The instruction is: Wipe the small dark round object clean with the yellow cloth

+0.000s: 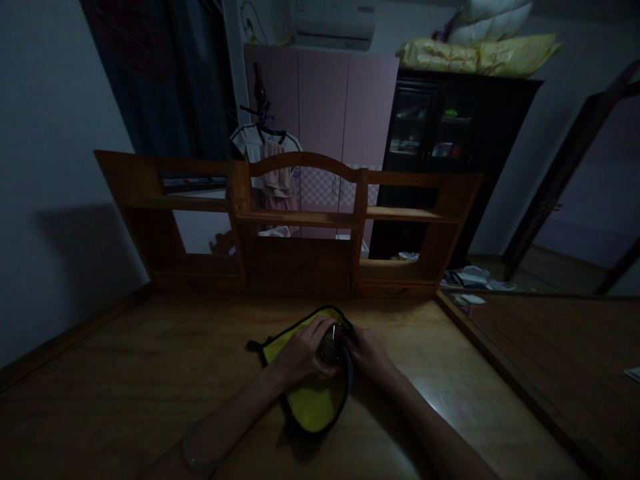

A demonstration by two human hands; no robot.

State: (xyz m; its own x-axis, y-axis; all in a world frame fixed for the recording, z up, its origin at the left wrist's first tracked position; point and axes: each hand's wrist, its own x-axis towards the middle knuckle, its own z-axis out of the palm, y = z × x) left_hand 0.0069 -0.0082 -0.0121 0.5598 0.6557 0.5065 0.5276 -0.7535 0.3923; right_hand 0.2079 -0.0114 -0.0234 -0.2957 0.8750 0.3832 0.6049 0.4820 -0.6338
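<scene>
A yellow cloth with black edging [315,405] and a grey underside lies under and around my hands, partly lifted off the wooden tabletop [200,373]. Over its middle, my left hand [300,350] is closed around a dark, see-through glass [332,345], its fingers on the near-left side and top. My right hand [371,355] is closed at the glass's right side, gripping the cloth's right edge against it. Its fingertips are hidden behind the glass and cloth. Dim light blurs the glass's exact shape.
A wooden shelf unit [300,217] with drawers stands along the table's back edge. The wall [65,200] borders the left, and a raised wooden edge [500,370] runs along the right. Behind are a pink wardrobe [323,100] and a dark cabinet [480,127].
</scene>
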